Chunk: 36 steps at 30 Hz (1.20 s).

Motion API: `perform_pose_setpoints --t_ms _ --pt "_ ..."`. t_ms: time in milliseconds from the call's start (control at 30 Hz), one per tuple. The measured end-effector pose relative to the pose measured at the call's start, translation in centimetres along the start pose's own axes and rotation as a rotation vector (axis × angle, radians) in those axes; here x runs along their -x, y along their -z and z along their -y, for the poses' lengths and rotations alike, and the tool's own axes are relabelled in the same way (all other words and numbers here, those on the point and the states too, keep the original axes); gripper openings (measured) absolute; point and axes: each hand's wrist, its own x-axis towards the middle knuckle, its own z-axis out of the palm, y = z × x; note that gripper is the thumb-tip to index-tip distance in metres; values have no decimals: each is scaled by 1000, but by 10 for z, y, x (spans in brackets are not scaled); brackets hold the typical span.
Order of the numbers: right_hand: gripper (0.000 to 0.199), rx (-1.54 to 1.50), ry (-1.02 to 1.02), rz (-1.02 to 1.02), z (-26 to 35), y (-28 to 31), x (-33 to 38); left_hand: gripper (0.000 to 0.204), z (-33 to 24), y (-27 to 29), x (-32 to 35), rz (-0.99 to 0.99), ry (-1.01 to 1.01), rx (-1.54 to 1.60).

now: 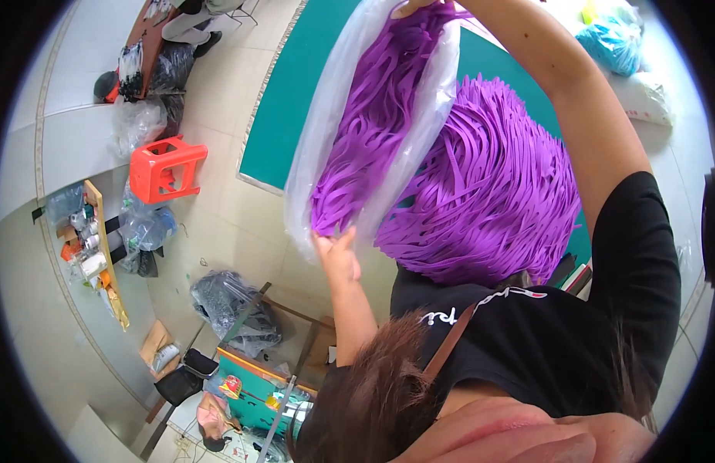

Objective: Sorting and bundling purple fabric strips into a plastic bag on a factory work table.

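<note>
A long bundle of purple strips (380, 116) stretches between my hands, lying in an opened see-through plastic bag (315, 147) whose sides rise around it. My left hand (340, 253) is closed at the bundle's near end, fingers pinching the strip ends. At the top edge of the view my right hand (411, 7) grips the far end; part of it is cut off there. Right of the bag, a big heap of the same kind of loose purple strips (488, 185) is spread out against my front. What the strips are made of, I cannot tell.
Beneath is a green-topped table (276, 127). A red plastic stool (166, 168) stands on the floor to the left. Bagged items (238, 309) and a small shelf (103, 247) lie beyond. A person (213, 417) is at the lower left, another (191, 27) at the upper left.
</note>
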Motion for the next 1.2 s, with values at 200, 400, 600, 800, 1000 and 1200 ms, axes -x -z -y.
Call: perform_pose_setpoints --t_ms 200,400,600,800,1000,1200 --pt "82 140 -250 -159 20 -8 -19 98 11 13 -19 28 35 -128" --pt "69 -214 -297 -94 20 -3 5 91 -3 -27 -11 44 -44 58" --pt "56 -429 -119 -278 -26 -30 -28 57 -19 -97 -38 599 -478 -864" --pt "70 -279 -130 -476 24 -50 -42 58 -13 5 -171 -18 -238 -966" --pt "36 -282 -251 -719 -13 -26 -55 55 -27 -45 -125 388 -534 -1209" --pt "21 -386 -214 -581 36 -76 -71 68 7 -110 -122 207 -604 -1262"
